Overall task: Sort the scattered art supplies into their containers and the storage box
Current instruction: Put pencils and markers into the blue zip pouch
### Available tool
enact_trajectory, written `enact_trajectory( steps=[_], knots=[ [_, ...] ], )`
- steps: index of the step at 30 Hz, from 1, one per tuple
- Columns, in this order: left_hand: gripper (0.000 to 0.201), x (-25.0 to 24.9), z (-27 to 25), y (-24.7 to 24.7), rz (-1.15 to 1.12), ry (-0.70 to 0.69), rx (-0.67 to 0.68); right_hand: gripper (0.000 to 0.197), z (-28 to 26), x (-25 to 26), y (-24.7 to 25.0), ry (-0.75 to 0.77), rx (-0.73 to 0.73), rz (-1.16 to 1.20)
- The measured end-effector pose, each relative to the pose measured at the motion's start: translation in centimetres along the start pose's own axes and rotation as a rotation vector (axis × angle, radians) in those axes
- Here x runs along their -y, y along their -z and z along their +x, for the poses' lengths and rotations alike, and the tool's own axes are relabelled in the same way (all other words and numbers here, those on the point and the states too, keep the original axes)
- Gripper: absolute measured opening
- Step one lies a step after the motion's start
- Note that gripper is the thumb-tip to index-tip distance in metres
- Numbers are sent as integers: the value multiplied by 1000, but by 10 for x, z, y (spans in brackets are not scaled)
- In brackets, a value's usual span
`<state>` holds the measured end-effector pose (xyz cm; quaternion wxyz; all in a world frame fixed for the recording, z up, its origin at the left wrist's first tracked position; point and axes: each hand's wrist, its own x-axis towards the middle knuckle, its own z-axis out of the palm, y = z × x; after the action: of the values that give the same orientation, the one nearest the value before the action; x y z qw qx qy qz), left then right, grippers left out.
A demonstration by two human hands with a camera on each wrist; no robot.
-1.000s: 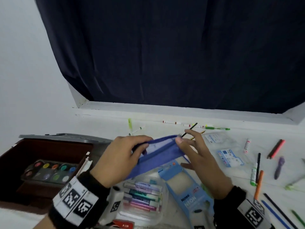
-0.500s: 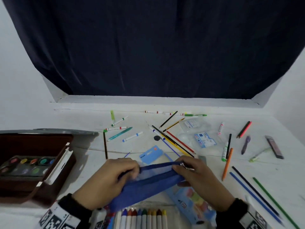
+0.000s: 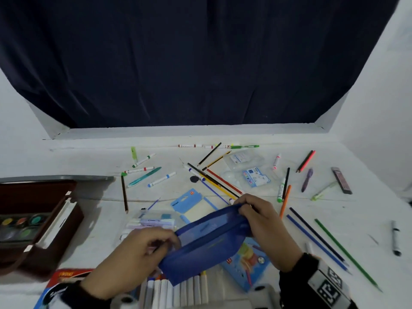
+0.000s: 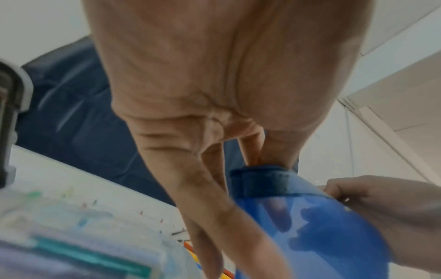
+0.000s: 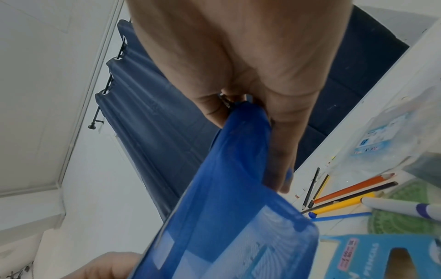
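Both hands pinch the limp, light mesh pouch (image 3: 209, 239) at its ends, left hand (image 3: 138, 253) and right hand (image 3: 265, 228), the sensible holds.

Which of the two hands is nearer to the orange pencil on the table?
The right hand. It pinches the pouch end just left of the orange pencil. The left hand holds the pouch's other end, much farther left and nearer the camera.
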<state>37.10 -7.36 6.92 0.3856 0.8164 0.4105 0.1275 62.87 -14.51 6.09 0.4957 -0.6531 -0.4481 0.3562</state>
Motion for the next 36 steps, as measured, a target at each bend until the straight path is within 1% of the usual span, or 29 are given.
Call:
enact_trajectory(
  steps=[2,4,6,8,9,12,15,17,19,22,23,25,28,30,31,32,33,34,35,36],
  knots=[
    [36,-6,1,-9,-191,110,27,34,-3,-3,6,14,-35,-6],
    [38,-9,3,-18,-290,154,23,35,-6,-6,12,24,-55,-24],
    [48,-12,7,-24,-379,154,-3,31,-10,-10,19,47,-46,-51],
    [61,-15,10,-30,-444,159,-37,25,-14,-13,26,64,-6,-138],
    [66,-18,12,-33,-471,159,-53,26,-16,-14,29,69,15,-192],
    [72,-27,13,-44,-559,166,-53,45,-25,-16,37,132,95,-255],
    [68,-33,11,-49,-602,179,-69,68,-30,-19,45,226,243,-287],
    [65,-35,8,-50,-624,168,-88,75,-28,-27,52,257,304,-343],
    [60,-36,5,-50,-626,152,-105,72,-23,-34,58,264,314,-394],
    [53,-35,3,-49,-549,80,-98,62,-17,-41,61,307,239,-442],
    [54,-35,4,-50,-508,48,-86,63,-15,-41,61,319,215,-435],
    [55,-37,6,-49,-448,5,-90,65,-11,-39,61,350,200,-377],
    [55,-37,14,-44,-400,-23,-148,56,2,-38,68,404,215,-232],
    [54,-34,19,-39,-370,-25,-179,46,13,-37,76,359,198,-72],
    [54,-33,23,-36,-348,-22,-193,40,20,-37,79,298,176,-12],
    [54,-32,26,-34,-337,-23,-208,36,27,-38,82,248,143,1],
    [54,-31,30,-32,-340,-28,-223,34,34,-42,85,225,107,-42],
    [54,-31,35,-31,-350,-31,-234,36,41,-45,88,223,88,-139],
    [54,-30,39,-29,-360,-29,-242,38,47,-50,90,240,99,-288],
    [55,-28,44,-27,-368,-35,-246,38,53,-55,91,271,148,-489]
  ],
)
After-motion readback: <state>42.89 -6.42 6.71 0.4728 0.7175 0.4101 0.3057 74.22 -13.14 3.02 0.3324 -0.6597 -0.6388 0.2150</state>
